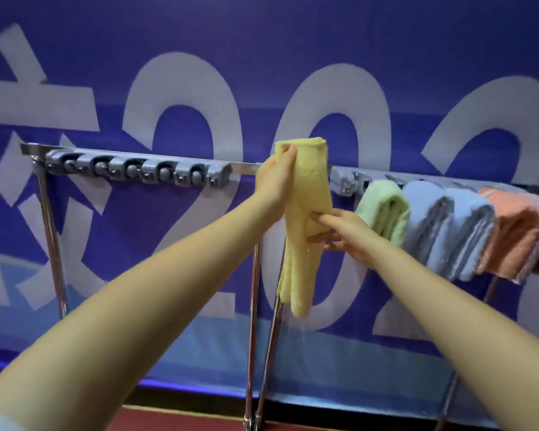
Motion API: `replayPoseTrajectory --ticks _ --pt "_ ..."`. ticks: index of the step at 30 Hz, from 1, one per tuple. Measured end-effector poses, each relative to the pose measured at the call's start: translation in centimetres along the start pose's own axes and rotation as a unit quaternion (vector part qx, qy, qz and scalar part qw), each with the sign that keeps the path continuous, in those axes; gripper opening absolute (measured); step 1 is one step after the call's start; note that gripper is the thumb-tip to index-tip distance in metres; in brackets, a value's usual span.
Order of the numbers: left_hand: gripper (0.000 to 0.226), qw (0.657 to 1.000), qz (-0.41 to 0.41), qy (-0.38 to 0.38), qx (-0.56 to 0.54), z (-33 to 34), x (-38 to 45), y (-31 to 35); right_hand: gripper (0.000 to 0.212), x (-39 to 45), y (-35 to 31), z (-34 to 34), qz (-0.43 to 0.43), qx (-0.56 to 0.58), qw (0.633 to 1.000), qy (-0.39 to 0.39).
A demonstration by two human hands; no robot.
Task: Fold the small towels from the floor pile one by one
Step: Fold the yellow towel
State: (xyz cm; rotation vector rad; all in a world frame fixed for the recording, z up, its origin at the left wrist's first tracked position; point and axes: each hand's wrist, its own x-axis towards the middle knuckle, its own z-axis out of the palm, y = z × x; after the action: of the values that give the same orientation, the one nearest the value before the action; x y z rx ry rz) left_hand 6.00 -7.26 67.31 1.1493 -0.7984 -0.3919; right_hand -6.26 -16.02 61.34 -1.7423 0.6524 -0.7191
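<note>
Hanging stage: folded yellow terry towel point(305, 213) pinched at top by left hand point(274, 181), mid-length by right hand point(343, 234); next, draping over chrome rail point(246, 165).

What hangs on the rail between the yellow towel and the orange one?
In the head view, a green towel and light blue towels hang between the yellow towel and the orange towel.
</note>
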Motion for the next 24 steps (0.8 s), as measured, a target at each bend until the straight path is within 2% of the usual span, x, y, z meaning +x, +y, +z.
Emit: replayPoseTrajectory --ticks 8,11,14,18,24 --pt "0.021 0.999 0.03 0.017 -0.024 3.6 6.9 2.9 0.017 6.4 -5.7 -6.4 -0.022 -0.087 0.995 0.044" --pt "0.019 0.999 0.014 0.026 -0.039 4.4 8.5 2.5 0.026 7.4 -6.8 -8.4 -0.001 -0.125 0.992 0.033" --pt "0.017 0.998 0.001 0.03 -0.046 5.2 9.3 1.6 0.026 8.1 -7.6 -10.2 0.029 -0.157 0.987 0.028" --pt "0.012 0.999 0.007 0.023 -0.026 5.9 9.5 -0.7 0.029 8.9 -8.1 -12.1 0.057 -0.21 0.974 0.057" --pt "0.038 0.997 -0.042 0.043 -0.049 4.6 9.5 -5.9 0.029 11.3 -8.0 -11.3 0.034 -0.262 0.963 0.046"
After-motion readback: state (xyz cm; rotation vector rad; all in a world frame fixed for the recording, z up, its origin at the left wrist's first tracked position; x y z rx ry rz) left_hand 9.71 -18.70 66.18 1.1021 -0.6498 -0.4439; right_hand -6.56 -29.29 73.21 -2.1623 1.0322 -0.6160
